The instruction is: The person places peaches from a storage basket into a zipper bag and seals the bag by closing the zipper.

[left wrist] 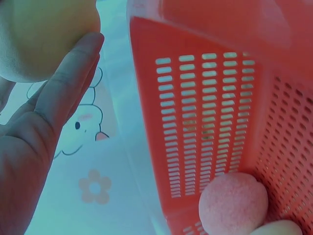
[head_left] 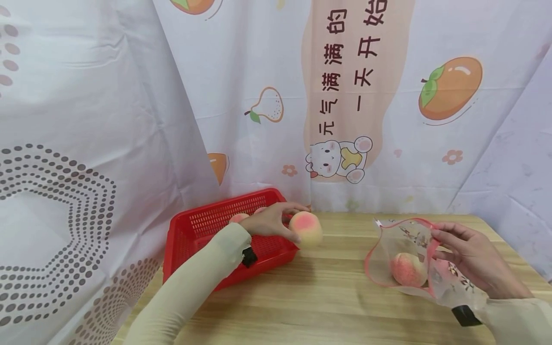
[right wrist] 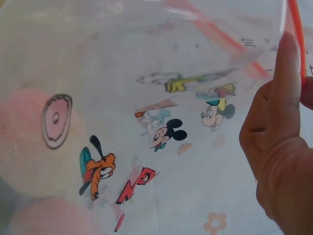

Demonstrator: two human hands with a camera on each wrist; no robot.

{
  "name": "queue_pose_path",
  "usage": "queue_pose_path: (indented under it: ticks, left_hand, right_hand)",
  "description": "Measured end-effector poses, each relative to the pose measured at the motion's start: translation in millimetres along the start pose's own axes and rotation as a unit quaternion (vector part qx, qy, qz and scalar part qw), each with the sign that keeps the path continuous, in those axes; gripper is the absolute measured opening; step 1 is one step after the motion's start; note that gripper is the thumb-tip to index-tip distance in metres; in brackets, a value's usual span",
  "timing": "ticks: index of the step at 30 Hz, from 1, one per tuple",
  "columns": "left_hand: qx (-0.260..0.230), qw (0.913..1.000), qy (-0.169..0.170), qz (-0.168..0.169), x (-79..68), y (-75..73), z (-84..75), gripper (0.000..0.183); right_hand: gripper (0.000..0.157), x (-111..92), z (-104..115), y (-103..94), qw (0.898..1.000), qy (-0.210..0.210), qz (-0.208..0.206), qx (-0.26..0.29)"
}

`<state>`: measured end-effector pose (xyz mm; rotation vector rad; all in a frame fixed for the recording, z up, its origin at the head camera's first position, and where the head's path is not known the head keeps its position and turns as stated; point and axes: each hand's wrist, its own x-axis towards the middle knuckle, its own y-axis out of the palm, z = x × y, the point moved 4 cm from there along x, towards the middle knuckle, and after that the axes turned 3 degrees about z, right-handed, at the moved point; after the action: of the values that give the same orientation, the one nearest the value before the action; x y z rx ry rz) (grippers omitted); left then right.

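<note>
A pink-and-yellow peach (head_left: 307, 229) is in the grip of my left hand (head_left: 270, 220), lifted beside the right end of the red basket (head_left: 233, 275). In the left wrist view the peach (left wrist: 46, 36) rests against the long fingers, outside the basket wall. My right hand (head_left: 472, 254) pinches the red-edged rim of a clear zip bag (head_left: 403, 230), whose mouth gapes toward the left. Inside the bag lies a peach (head_left: 408, 270); the right wrist view shows a second pink shape (right wrist: 51, 218) below it through the cartoon-printed plastic.
More peaches (left wrist: 234, 203) lie in the basket, partly hidden by my left arm in the head view. Both stand on a wood-grain table (head_left: 332, 297). A printed white curtain (head_left: 267, 158) hangs behind, and another cloth (head_left: 86, 120) on the left.
</note>
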<state>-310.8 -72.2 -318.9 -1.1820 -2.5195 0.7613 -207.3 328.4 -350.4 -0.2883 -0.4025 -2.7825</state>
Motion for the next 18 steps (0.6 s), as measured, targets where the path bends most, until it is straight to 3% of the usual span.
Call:
queue_pose_path:
  ticks: [10,18]
  left_hand:
    - [-0.026,0.9995,0.001,0.016,6.1,15.6,-5.2,0.065]
    - [-0.031,0.9987,0.025,0.032,10.8,27.8,-11.1,0.061]
  right_hand:
    - [0.032,-0.3,-0.7,0.5,1.0,-0.006,0.004,0.009]
    - [0.031,-0.7,-1.3,-0.4,1.0,-0.001,-0.002,0.003]
